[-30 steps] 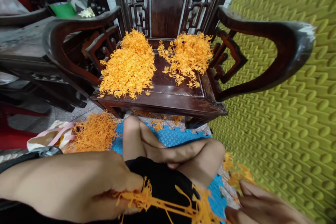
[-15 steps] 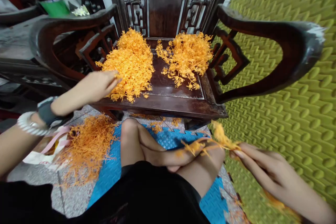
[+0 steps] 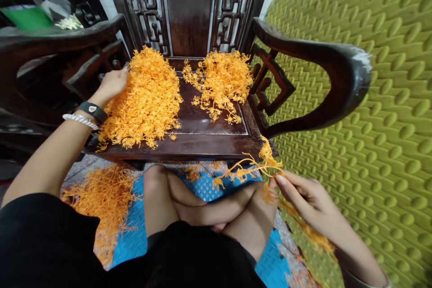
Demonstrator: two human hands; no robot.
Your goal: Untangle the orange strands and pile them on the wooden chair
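Observation:
Two heaps of small orange plastic flower pieces lie on a dark wooden chair seat: a large left heap and a smaller right heap. My left hand, with a black band and a white bracelet on the wrist, rests against the far left side of the large heap; whether it grips anything is hidden. My right hand pinches an orange branched sprig that hangs over my right knee, below the seat's front right corner.
A loose mound of orange stems lies on the floor at my left. My crossed legs rest on a blue foam mat. A green padded mat covers the right side. The curved chair arms flank the seat.
My left hand has gone from my lap to the large heap and slid further back along its left side. My right hand lifted the sprig up toward the seat's front right corner.

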